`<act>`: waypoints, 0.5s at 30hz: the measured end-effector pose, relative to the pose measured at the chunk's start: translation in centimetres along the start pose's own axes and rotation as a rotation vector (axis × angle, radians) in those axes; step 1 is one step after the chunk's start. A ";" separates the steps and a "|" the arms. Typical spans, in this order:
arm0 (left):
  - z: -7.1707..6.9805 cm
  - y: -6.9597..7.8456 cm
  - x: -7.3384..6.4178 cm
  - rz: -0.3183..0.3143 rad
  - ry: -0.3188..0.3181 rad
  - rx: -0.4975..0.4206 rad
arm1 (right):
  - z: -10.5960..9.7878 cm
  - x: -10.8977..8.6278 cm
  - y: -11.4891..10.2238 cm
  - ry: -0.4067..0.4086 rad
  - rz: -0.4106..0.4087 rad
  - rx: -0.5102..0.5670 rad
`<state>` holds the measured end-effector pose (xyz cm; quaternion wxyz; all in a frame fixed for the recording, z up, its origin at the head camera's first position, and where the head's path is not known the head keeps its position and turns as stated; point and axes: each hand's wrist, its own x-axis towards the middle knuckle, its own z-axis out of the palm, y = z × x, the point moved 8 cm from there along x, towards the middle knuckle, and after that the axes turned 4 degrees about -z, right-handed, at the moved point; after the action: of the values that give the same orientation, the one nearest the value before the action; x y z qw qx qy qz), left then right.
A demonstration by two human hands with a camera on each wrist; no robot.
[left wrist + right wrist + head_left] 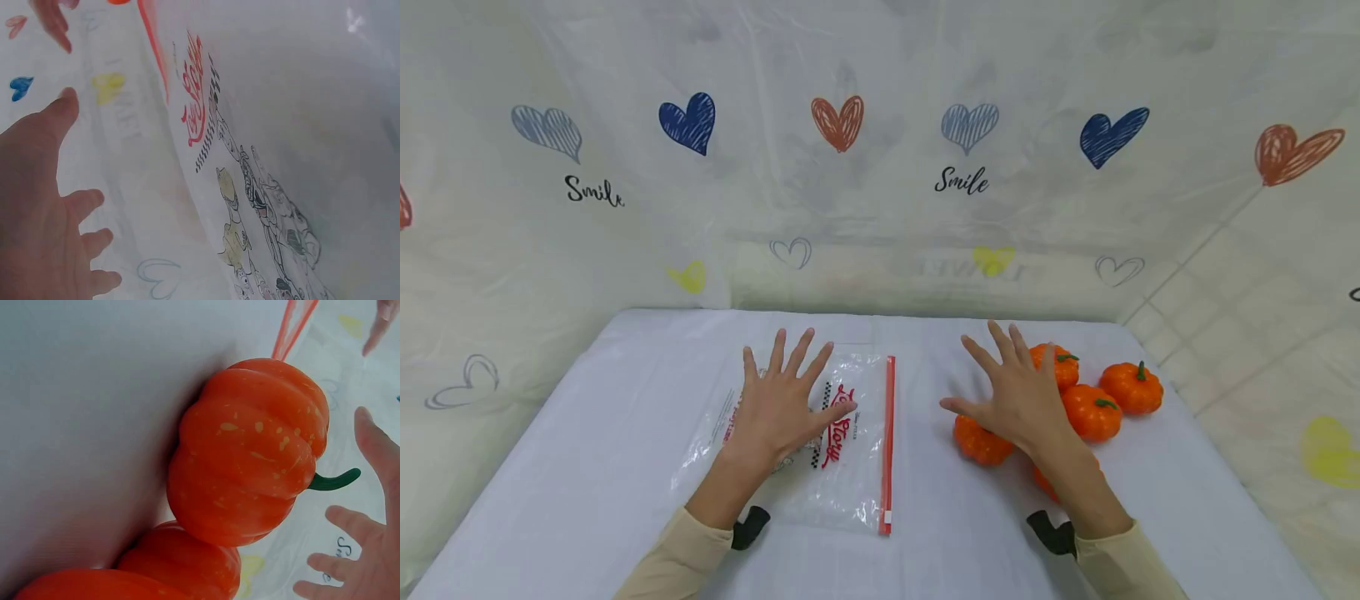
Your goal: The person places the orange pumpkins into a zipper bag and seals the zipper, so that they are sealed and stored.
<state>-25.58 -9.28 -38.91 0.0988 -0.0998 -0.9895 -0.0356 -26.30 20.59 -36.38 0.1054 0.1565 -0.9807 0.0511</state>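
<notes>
My left hand point(778, 408) is spread wide over a clear plastic zip bag point(857, 492), with nothing in its grasp. The bag lies flat, its red zip edge point(888, 442) toward the right; red lettering and cartoon figures point(262, 206) are printed on it. Over the small orange pumpkins, my right hand point(1018, 396) holds its fingers apart and straight, also gripping nothing. One pumpkin point(981, 442) shows beside its palm, and another with a green stem point(250, 450) fills the right wrist view. Part of a pumpkin point(1047, 482) is hidden under the right forearm.
More pumpkins sit to the right, including one point(1131, 388) farthest right and one point(1092, 413) next to the right wrist. A white cloth covers the table point(587, 450). Behind it hangs a pale sheet point(887, 208) printed with hearts and "Smile". Dark straps point(750, 527) sit at both wrists.
</notes>
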 end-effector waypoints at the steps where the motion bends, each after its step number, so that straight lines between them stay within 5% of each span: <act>1: 0.1 0.0 -0.1 0.001 -0.008 -0.008 | 0.0 -0.1 0.1 0.005 0.000 0.016; 8: 0.2 0.8 -0.6 0.007 -0.041 -0.099 | -0.3 -1.0 0.4 0.039 -0.004 0.121; 15: 0.2 2.0 -0.9 -0.016 -0.063 -0.237 | -0.4 -1.8 1.2 -0.020 0.036 0.320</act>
<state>-24.36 -7.50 -39.16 0.0547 -0.1039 -0.9817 -0.1499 -24.96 22.33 -36.50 0.0685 0.1540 -0.9637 0.2070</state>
